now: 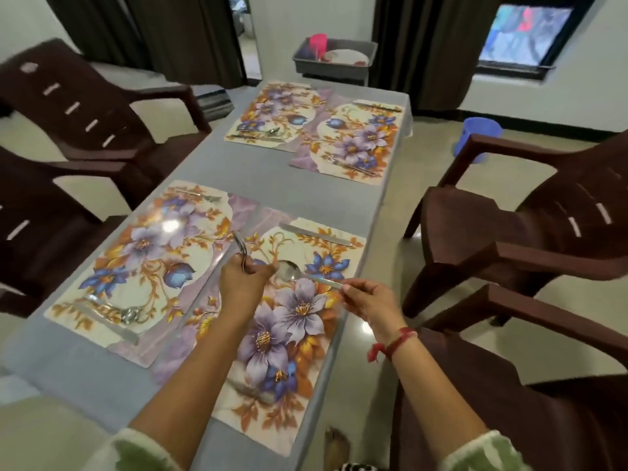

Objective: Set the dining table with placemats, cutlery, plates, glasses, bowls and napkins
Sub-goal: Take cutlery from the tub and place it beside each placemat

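Observation:
Several floral placemats lie on the grey table (272,178). Over the near right placemat (292,334), my right hand (368,299) pinches the handle of a metal spoon (292,270), its bowl pointing left. My left hand (243,280) is closed on a metal piece of cutlery (242,244) that sticks up out of the fist. A knife (314,234) lies along the far edge of this placemat. The near left placemat (142,266) holds a knife and spoon at its near edge and a fork at its far edge. Both far placemats (350,141) carry cutlery.
Dark brown plastic chairs stand on both sides of the table (530,229) (85,107). Beyond the far end, a grey tub (334,68) holds plates and a pink cup. A blue bucket (477,132) sits on the floor at right.

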A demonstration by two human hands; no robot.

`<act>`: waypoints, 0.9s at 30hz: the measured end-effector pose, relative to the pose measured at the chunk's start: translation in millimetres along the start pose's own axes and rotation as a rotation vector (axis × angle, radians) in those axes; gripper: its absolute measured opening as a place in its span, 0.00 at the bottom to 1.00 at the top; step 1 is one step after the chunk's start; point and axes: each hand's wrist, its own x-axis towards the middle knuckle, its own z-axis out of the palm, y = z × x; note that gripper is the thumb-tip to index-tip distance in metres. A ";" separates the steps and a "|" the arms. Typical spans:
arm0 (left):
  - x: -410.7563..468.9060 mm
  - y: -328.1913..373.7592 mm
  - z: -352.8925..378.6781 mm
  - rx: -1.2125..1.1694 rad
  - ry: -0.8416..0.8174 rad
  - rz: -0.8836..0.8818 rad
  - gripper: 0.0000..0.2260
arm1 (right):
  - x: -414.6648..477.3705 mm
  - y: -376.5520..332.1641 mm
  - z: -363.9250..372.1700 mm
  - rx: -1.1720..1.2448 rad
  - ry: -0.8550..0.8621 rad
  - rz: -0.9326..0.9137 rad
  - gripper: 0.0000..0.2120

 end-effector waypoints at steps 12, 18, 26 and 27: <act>66.4 0.5 26.7 0.151 0.151 -0.109 0.20 | 85.8 -27.7 16.5 -1.056 -0.092 -0.557 0.09; 102.2 -10.4 48.4 0.233 0.154 -0.150 0.16 | 123.5 -12.4 22.2 -1.185 -0.072 -0.605 0.10; 118.2 -33.2 49.9 0.235 0.211 -0.217 0.15 | 153.6 6.4 22.5 -1.187 -0.055 -0.662 0.09; 117.2 -35.4 46.6 0.235 0.225 -0.225 0.15 | 155.2 6.5 23.4 -1.200 -0.051 -0.676 0.09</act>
